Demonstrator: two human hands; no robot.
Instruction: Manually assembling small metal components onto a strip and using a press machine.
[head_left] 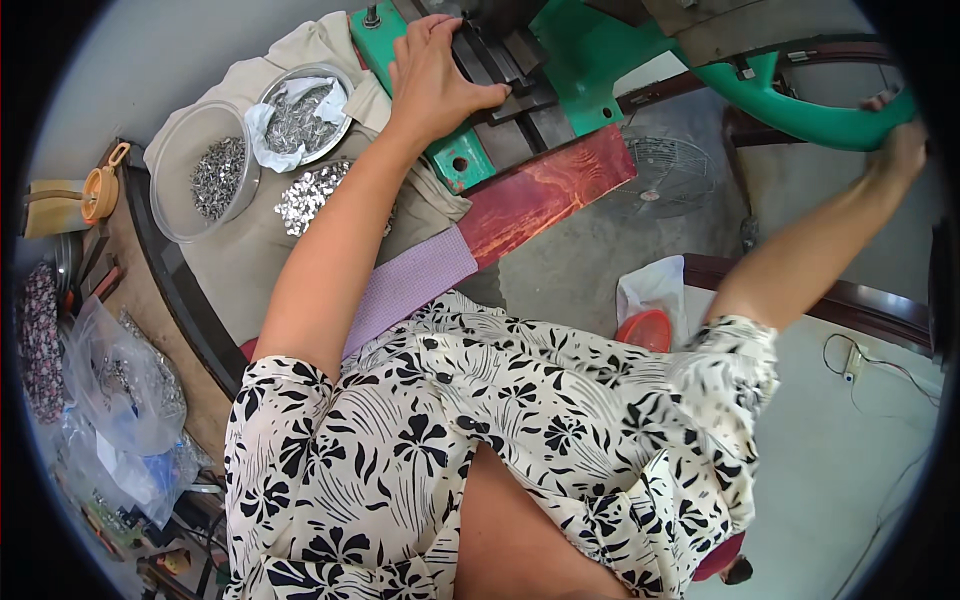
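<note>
My left hand (435, 80) reaches to a green press (463, 160) at the top middle. Its thumb and fingers are spread apart, with the tips at the black metal tooling (515, 85). No held piece shows between them; anything under the fingertips is too small or hidden. At the far right, my right hand (902, 150) is closed round the curved green handle (800, 115) of the press, with fingertips showing over its far side.
Left of the press, a clear plastic tub (170, 190) and a metal bowl (345, 82) hold small metal parts. A pile of shiny pieces (312, 195) lies on the cloth (240, 270). A red wooden board (555, 190) crosses before me. A floor fan (670, 170) stands beyond.
</note>
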